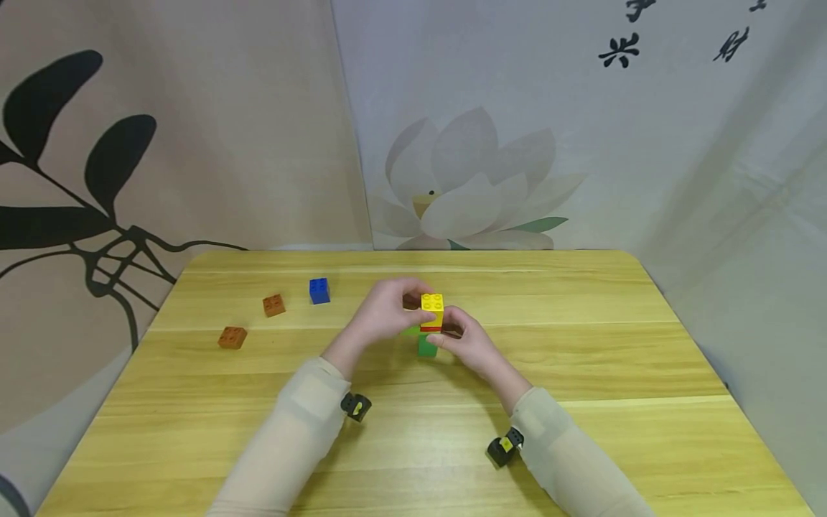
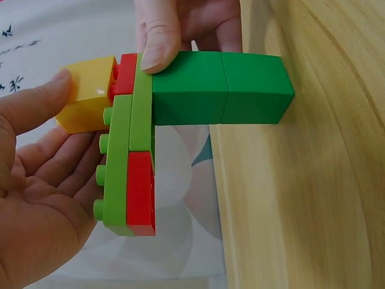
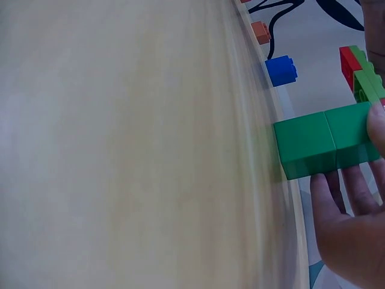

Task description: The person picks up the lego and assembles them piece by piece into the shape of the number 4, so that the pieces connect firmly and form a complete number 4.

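A toy brick stack stands upright at the middle of the table. At its base are two dark green bricks (image 2: pixel 189 90), one above the other. Over them lie light green plates (image 2: pixel 117 174) jutting to the left, with a red brick (image 2: pixel 142 192) beneath the jutting end. A second red piece (image 2: pixel 126 73) sits under the yellow brick (image 1: pixel 432 303) at the top. My left hand (image 1: pixel 389 307) pinches the yellow brick between thumb and fingers. My right hand (image 1: pixel 472 345) steadies the stack lower down, its thumb at the light green plate's edge and its fingers behind the dark green bricks.
Left of the stack, a blue brick (image 1: pixel 319 291) and two orange-brown bricks, one farther back (image 1: pixel 274 305) and one nearer (image 1: pixel 232 337), lie on the wooden table (image 1: pixel 581 459). A printed curtain (image 1: pixel 258 143) hangs behind the table's back edge.
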The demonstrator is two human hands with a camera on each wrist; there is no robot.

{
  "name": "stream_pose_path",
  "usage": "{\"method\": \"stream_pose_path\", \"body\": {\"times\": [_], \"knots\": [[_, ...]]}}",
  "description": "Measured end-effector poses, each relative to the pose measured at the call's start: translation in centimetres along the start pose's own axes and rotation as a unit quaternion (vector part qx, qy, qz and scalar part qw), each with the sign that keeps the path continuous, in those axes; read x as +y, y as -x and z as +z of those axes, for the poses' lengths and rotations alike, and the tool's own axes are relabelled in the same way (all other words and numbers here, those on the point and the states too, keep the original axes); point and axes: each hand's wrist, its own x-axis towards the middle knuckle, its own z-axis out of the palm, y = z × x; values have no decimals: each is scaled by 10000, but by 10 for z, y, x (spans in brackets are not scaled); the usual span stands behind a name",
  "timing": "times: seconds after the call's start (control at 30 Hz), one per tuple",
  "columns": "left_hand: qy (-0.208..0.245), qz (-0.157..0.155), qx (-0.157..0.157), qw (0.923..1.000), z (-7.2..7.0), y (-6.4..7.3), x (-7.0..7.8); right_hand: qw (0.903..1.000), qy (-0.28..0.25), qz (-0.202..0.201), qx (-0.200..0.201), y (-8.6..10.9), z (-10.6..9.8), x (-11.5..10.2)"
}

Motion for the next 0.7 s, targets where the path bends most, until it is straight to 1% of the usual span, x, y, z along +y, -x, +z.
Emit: {"method": "stream_pose_path", "body": {"times": [0.37,0.53,0.7], "knots": [[-200,-142,16,9997,0,0,1,10000,-8,-18,-12,1,0,-2],[-340,-135,32,9993,0,0,3,10000,-58,6,32,2,1,-3],[-335,-145,39,9993,0,0,4,9999,-76,78,19,1,1,-2]]}}
